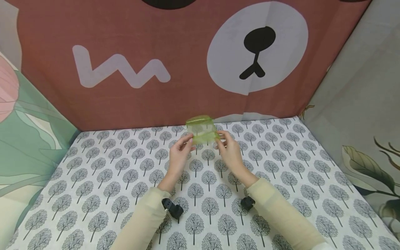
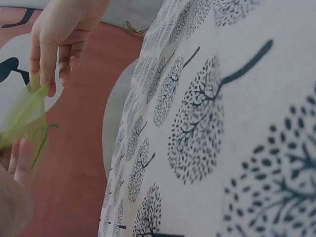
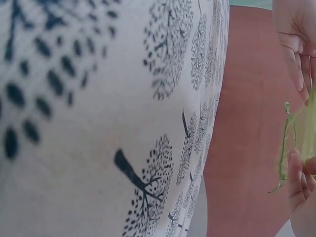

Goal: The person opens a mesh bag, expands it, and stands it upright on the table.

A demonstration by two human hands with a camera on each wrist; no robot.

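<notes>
A sheer yellow-green drawstring pouch [image 1: 199, 130] is held up between both hands, above the far part of the cloth. My left hand [image 1: 180, 149] pinches its left side with thumb and fingers. On the opposite side, my right hand [image 1: 230, 150] pinches the pouch's right edge. In the left wrist view a thin green cord [image 2: 39, 148] hangs from the pouch, below the fingers. The same pouch [image 3: 289, 131] shows in the right wrist view with its cord along one edge, partly cut off by the frame. It looks flat and see-through.
A white cloth [image 1: 209, 194] printed with dark trees covers the table. Behind stands a reddish-brown fabric backdrop [image 1: 175, 100] with a bear's muzzle. Printed curtains hang at the left [image 1: 34, 139] and right [image 1: 350, 104]. Both wrists wear a small black camera.
</notes>
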